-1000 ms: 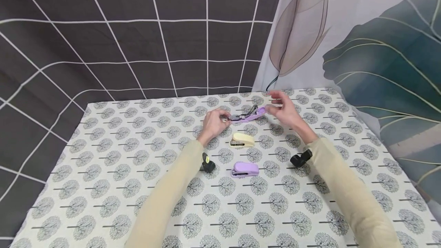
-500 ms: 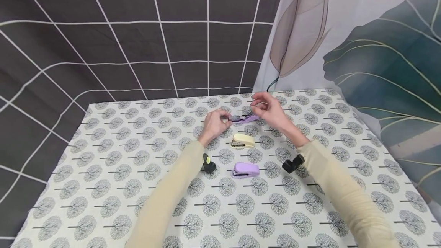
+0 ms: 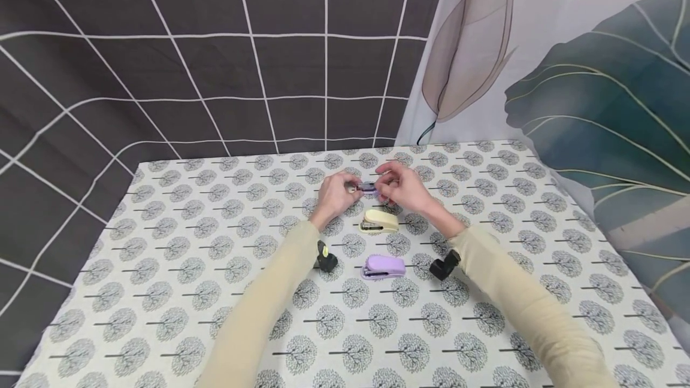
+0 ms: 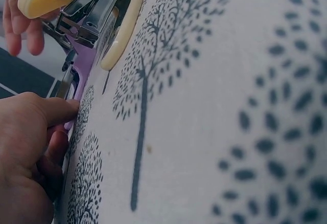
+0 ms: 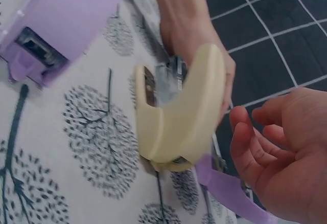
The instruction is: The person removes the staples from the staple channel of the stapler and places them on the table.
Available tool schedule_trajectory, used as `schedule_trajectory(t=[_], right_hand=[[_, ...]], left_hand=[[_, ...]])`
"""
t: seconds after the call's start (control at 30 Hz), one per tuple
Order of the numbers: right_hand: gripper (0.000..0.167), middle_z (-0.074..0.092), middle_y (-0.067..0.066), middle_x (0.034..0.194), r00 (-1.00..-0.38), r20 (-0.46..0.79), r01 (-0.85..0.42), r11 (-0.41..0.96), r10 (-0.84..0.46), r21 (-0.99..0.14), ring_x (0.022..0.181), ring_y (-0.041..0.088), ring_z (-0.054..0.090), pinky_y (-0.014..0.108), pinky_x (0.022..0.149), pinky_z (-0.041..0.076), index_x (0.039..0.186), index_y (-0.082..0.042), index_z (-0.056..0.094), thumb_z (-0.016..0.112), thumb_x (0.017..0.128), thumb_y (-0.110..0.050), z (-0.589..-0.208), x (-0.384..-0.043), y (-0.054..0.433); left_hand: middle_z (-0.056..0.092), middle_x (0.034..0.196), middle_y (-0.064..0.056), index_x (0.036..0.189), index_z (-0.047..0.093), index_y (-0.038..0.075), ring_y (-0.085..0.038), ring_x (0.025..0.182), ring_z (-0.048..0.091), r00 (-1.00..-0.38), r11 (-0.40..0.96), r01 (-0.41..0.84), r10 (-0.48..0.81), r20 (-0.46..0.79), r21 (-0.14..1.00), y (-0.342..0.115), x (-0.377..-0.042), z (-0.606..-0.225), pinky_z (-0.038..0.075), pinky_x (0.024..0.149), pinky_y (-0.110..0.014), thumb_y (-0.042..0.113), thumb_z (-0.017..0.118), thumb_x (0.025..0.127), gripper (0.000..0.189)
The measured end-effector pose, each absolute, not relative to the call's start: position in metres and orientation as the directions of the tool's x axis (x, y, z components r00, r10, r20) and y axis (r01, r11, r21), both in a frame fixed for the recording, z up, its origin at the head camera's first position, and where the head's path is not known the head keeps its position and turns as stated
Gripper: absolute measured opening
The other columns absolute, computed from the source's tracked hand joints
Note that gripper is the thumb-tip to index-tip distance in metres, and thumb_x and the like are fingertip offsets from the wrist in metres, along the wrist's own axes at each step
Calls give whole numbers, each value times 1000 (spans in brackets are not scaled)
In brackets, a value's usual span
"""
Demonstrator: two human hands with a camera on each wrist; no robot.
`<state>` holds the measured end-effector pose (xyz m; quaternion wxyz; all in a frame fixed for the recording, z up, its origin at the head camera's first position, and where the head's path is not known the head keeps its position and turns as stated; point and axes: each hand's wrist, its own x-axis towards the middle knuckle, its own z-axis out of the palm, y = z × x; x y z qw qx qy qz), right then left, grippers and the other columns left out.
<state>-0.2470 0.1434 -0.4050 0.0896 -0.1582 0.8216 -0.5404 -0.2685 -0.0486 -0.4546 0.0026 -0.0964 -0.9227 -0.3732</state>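
A purple stapler, its top swung back, lies at the far side of the cloth. My left hand pinches its front end between thumb and fingers, as the left wrist view also shows. My right hand hovers beside the stapler's middle, hiding its rear part in the head view. In the right wrist view, the loosely bent fingers hold nothing visible, and the purple lid lies below them. Nearer stands a cream stapler, apart from both hands.
A second purple stapler sits closer to the front, below the cream one. The table is covered by a tree-print cloth. A dark gridded curtain and a leaf-print curtain stand behind it.
My right hand has moved left, from the stapler's rear end to its middle, and its fingers have drawn in. The left hand keeps its grip in the same place.
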Motion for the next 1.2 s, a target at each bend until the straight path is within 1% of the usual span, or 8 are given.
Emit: schedule_trajectory(t=[0.1,0.23,0.43,0.7,0.9,1.13,1.2], right_hand=[[40,65,31,107,-936,-16,-133,397,-352,-908,75,32,69,35,59,58,130,12,47,60,93,9,-408,-247,139],[39,67,27,102,-940,-67,-87,425,-334,-901,69,24,68,30,57,57,130,11,48,61,93,8,-411,-249,134],[36,68,24,97,-944,-115,-42,458,-309,-888,63,16,66,28,56,57,128,10,50,62,93,5,-414,-252,130],[33,68,25,96,-935,-165,7,449,-314,-894,63,15,65,29,59,58,124,13,49,61,94,7,-417,-256,129],[30,67,23,93,-934,-188,27,465,-305,-885,64,17,65,31,62,59,120,14,51,61,93,7,-416,-257,127],[26,65,24,94,-921,-263,114,445,-288,-888,68,20,65,32,65,59,117,14,51,60,94,8,-416,-259,122],[24,65,24,94,-921,-267,119,446,-284,-887,67,19,65,31,65,59,116,14,52,60,94,8,-417,-260,122]], left_hand=[[70,105,2,109,74,14,-13,78,59,-982,699,178,177,73,693,-48,-268,-454,48,74,-30,17,82,83,27],[69,104,2,108,74,14,-13,80,60,-981,700,179,177,75,692,-48,-267,-454,49,75,-30,17,82,83,26],[69,105,2,109,74,14,-13,82,61,-980,696,186,183,79,694,-48,-267,-454,50,76,-30,17,82,84,27],[70,106,2,109,74,14,-13,81,61,-979,701,192,187,83,687,-49,-267,-454,49,78,-31,18,82,84,26],[70,107,1,110,74,13,-13,81,61,-979,700,190,185,83,688,-49,-266,-453,49,76,-30,18,82,84,27],[70,109,1,111,74,14,-13,78,60,-983,704,169,174,63,690,-48,-265,-452,49,74,-29,18,81,85,27],[70,110,1,112,73,14,-12,78,60,-983,702,166,174,60,692,-48,-264,-452,49,74,-29,18,81,85,28]])
